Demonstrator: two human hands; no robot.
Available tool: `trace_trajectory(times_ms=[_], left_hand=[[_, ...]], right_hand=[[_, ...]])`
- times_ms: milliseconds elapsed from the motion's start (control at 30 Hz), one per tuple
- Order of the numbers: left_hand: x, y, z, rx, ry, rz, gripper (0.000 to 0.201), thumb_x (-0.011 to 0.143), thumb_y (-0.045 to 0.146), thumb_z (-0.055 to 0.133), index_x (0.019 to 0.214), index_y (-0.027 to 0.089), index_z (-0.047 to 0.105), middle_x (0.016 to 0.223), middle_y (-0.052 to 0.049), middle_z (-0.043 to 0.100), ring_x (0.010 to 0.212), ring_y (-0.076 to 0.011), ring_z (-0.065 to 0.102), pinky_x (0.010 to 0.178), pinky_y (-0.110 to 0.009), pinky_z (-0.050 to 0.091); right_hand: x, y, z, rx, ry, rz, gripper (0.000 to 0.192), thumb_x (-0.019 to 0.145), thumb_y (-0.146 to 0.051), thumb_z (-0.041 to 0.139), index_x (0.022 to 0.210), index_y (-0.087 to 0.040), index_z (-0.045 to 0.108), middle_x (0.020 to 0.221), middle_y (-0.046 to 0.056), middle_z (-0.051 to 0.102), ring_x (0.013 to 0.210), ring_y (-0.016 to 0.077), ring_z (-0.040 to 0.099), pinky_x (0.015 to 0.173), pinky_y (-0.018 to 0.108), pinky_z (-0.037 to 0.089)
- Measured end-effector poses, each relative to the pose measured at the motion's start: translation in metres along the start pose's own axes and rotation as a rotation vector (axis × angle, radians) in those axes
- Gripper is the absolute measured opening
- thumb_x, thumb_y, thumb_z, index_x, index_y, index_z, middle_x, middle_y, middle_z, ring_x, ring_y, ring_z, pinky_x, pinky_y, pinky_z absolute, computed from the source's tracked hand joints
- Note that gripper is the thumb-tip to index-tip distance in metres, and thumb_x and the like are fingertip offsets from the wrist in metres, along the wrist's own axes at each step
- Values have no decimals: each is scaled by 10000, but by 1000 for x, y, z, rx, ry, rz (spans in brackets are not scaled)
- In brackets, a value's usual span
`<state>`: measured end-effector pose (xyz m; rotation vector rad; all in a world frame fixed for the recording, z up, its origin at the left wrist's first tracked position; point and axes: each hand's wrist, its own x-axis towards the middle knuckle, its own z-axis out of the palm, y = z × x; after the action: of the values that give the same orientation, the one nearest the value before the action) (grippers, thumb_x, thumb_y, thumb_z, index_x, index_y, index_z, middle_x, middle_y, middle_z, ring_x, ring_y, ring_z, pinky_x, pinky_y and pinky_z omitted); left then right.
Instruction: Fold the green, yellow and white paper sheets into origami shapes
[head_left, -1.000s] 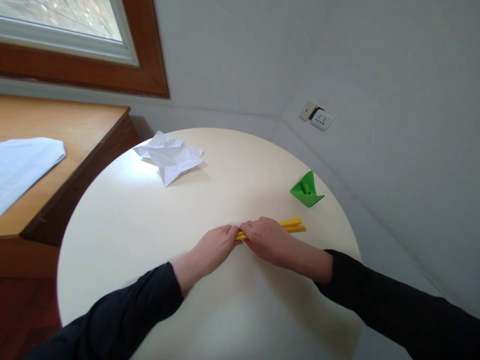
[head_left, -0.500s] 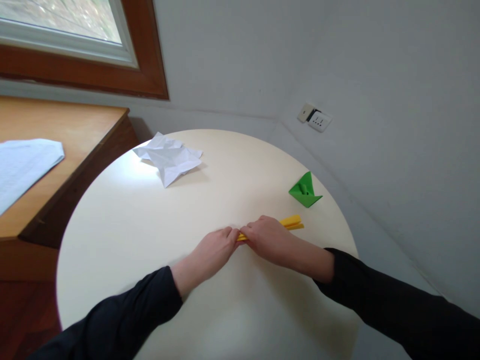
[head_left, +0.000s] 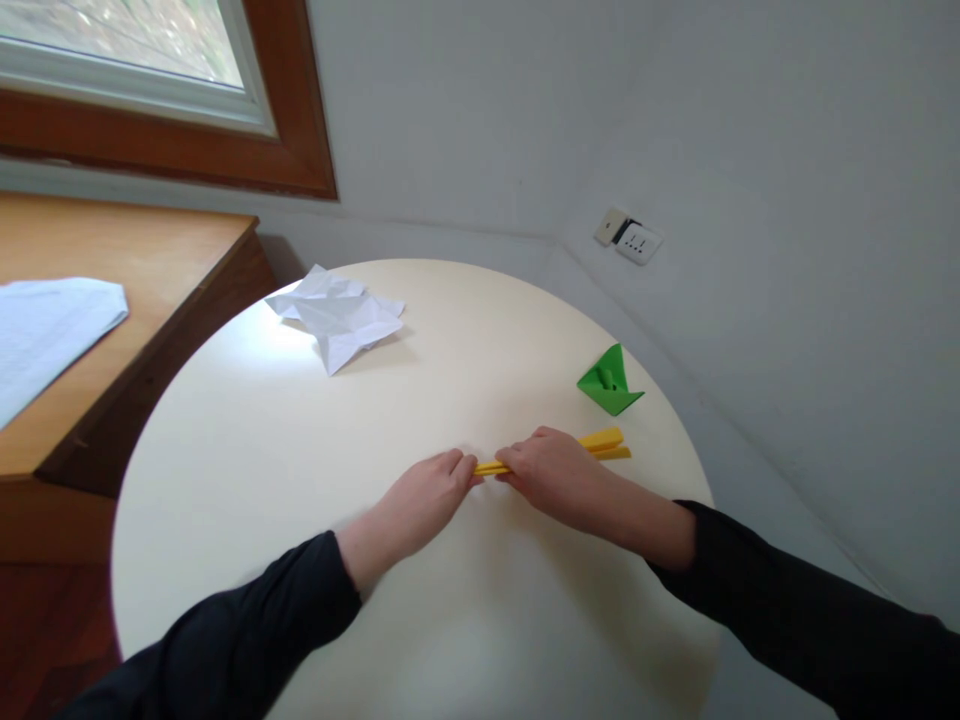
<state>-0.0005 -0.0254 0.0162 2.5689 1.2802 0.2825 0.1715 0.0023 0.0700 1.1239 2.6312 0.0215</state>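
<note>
A narrow strip of folded yellow paper (head_left: 606, 441) runs sideways between my two hands, low over the middle of the round table. My left hand (head_left: 431, 497) is closed and pinches its left end. My right hand (head_left: 559, 480) is wrapped round it farther along, with a short stretch of yellow showing between the hands. The right end sticks out beyond my right hand and parts into two layers. Beyond that end lies a folded green paper boat (head_left: 611, 381). My fingers hide the rest of the yellow paper.
The round cream-coloured table (head_left: 247, 450) stands in the room's corner. Creased white paper (head_left: 337, 315) lies near its far left edge. On the left is a wooden desk (head_left: 172, 235) with a pale folded cloth or paper (head_left: 52, 335). A wall socket (head_left: 637, 242) is at the back.
My right hand has slid to the right along with the yellow paper's far end. The gap between my hands is wider. My left hand has hardly moved.
</note>
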Motion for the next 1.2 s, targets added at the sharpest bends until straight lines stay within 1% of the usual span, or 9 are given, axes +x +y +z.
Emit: trace_trajectory(times_ms=[100,200,267,367,500,600,767,1000,1200], left_hand=[[0,0,1,1,-7,10,182,918,152,384,969,112,553,842,-84,614,757,-206,611,706,-322,500],[-1,-1,3,-6,6,35,178,909,140,392,959,114,561,832,-78,618,753,-202,610,701,-311,499],[-1,-1,6,-5,41,49,191,914,146,380,942,119,567,806,-69,618,726,-194,605,677,-300,496],[-2,-2,9,13,179,88,220,926,189,369,890,129,578,747,-60,612,671,-185,586,639,-298,488],[-1,-3,10,-1,468,204,245,936,248,379,840,143,579,800,-75,631,734,-183,569,693,-317,476],[0,-3,9,-8,562,247,235,930,244,410,789,148,572,765,-61,621,701,-168,536,668,-306,455],[0,-3,8,13,593,240,262,926,224,414,724,148,561,684,-45,584,641,-157,485,626,-291,423],[0,-2,7,44,556,237,276,922,183,395,708,145,565,668,-44,568,632,-157,467,635,-295,409],[-1,1,3,65,531,285,257,886,126,430,672,140,572,639,-36,560,615,-155,458,628,-295,390]], right_hand=[[0,-1,3,8,37,-20,170,870,-275,545,800,-165,655,765,56,721,688,210,656,605,292,363],[0,-1,5,11,62,-58,194,885,-256,521,771,-168,651,739,46,716,672,198,652,612,290,360],[0,0,5,14,80,-77,216,893,-220,498,743,-167,645,707,42,710,648,187,644,617,289,356],[-2,0,5,24,99,-99,246,898,-186,470,716,-160,633,678,46,701,620,178,633,613,291,345],[-3,-1,4,29,104,-99,242,882,-143,469,696,-153,623,668,56,697,614,175,627,609,293,336],[-3,-2,4,30,105,-104,239,871,-133,473,679,-151,615,642,57,690,587,171,616,601,298,331],[-3,-4,3,17,133,-124,222,851,-114,487,672,-156,610,631,56,685,575,177,607,593,305,332],[-3,-7,-1,43,160,-137,211,850,-93,466,703,-150,606,664,41,684,589,165,598,622,299,344],[-3,-6,3,20,172,-202,214,742,-2,448,660,-147,583,604,44,655,554,150,568,626,296,355]])
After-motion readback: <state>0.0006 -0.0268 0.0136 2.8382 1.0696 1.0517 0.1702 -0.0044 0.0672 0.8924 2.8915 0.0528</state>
